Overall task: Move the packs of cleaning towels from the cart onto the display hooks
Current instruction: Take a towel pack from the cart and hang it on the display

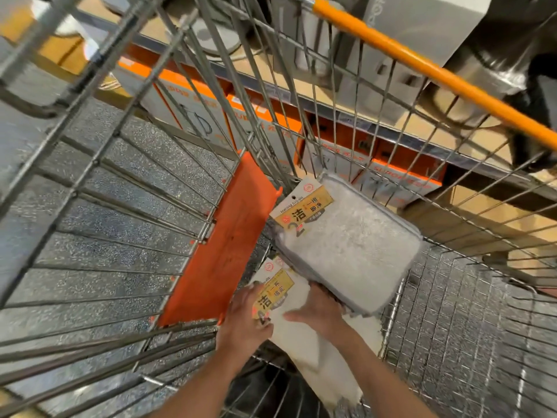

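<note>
I look down into a wire shopping cart. A grey towel pack with a white and yellow header card is lifted at an angle over the cart's bottom, and my right hand grips its lower edge. Below it lies a white towel pack with the same kind of card. My left hand holds that pack at its card end. More white packs show under it. No display hooks are in view.
An orange plastic flap of the cart's child seat stands left of the packs. The orange cart handle crosses the upper right. Beyond the wire wall are shelves with orange and white boxes. Speckled grey floor lies below.
</note>
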Demonstrator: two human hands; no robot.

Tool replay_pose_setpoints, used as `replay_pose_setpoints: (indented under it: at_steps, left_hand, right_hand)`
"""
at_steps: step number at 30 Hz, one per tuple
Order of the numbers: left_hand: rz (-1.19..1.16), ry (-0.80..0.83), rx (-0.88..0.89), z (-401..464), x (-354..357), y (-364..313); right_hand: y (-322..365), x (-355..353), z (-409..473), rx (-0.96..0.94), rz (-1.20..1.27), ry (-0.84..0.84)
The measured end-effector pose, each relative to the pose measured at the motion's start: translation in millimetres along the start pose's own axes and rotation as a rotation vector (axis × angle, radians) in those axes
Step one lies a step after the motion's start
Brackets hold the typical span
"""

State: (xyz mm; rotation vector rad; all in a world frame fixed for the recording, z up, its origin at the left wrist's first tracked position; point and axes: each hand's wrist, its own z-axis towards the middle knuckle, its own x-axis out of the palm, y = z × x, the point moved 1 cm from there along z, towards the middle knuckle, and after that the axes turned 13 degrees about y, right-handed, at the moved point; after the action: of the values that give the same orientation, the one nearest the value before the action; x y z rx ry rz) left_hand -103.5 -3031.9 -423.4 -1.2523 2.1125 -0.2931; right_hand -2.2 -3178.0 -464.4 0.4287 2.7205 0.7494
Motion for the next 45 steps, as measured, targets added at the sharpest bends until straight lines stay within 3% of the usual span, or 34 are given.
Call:
replay_pose_setpoints:
  at_steps: [8, 16, 28, 34, 39, 45]
  left_hand:
    - [-0.010, 0.020, -0.033, -3, -3, -1]
    - [-0.068, 0.011, -0.026, -6, -3, -2]
    - [-0.079, 0.006, -0.025, -8, -6, -8]
    - [-0.096, -0.022, -0.005, -8, -5, -14]
    - [-0.114, -0.053, -0.021, -28, 1, -15]
    - [-0.129, -0.039, -0.012, -28, -2, -16]
  right_hand:
    - [3, -6, 11, -0.063, 0.200, 0.178]
    - [7, -7, 6, -0.086, 0.244, 0.206]
    - [16, -15, -3, -0.075, 0.183, 0.304]
    - [22, -18, -11, -0.025, 0.049, 0.273]
    - [30, -15, -26, -0.038, 0.073, 0.517]
    - [29, -18, -22, 0.022, 0.056, 0.545]
